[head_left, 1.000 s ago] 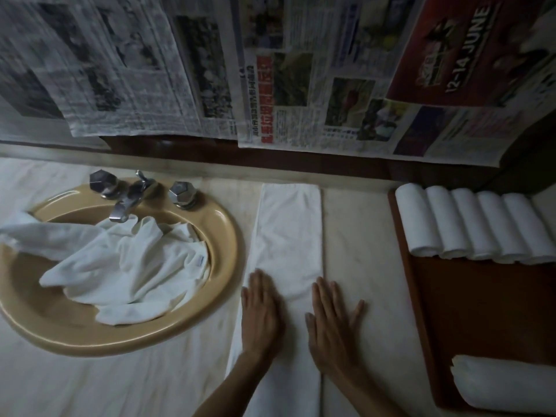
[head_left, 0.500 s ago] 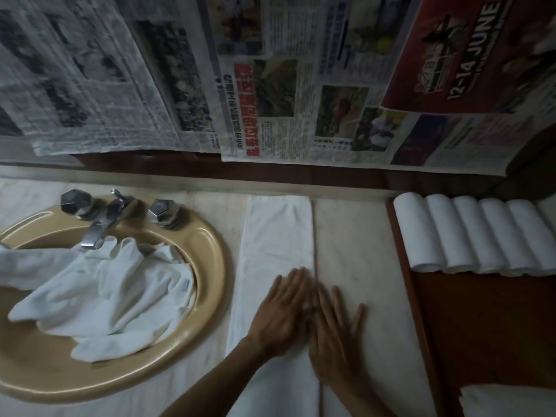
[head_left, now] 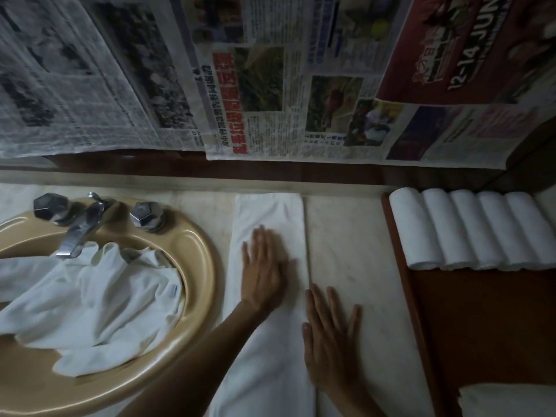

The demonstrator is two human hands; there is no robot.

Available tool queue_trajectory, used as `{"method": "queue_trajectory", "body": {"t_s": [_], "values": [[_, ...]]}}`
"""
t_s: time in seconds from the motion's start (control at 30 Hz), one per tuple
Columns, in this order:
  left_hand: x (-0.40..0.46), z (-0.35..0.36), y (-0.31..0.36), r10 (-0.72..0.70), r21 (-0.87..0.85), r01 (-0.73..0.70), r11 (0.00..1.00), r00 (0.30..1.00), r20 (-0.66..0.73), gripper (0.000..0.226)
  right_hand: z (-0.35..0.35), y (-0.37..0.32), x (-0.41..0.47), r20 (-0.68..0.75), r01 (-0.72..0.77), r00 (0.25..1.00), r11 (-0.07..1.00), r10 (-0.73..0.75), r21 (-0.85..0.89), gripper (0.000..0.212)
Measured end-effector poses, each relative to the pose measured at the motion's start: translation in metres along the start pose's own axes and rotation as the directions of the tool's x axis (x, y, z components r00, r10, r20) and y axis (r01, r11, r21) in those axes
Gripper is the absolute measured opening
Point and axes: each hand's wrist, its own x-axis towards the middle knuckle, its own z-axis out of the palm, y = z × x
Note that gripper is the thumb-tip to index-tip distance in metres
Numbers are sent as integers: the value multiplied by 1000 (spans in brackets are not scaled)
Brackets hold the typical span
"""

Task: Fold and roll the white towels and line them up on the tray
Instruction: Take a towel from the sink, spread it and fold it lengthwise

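A white towel folded into a long narrow strip lies on the marble counter, running from the back wall toward me. My left hand presses flat on its middle, fingers straight. My right hand lies flat at the strip's right edge, mostly on the counter. On the dark wooden tray at the right, several rolled white towels stand side by side along the back. Another white towel shows at the tray's near corner.
A tan sink at the left holds a heap of loose white towels under a metal faucet with two knobs. Newspaper sheets cover the wall behind the counter.
My left hand has slid up the strip away from me, smoothing it. My right hand has stayed near the strip's right edge, lower down. The camera has shifted slightly.
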Motion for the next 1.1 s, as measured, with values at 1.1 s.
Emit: {"method": "queue_trajectory", "body": {"t_s": [1.1], "values": [[-183,9,-43,-125,-69,119,990,989,-75,63,-8,11,-44,32,-137,990,990,138,-5,56]]}}
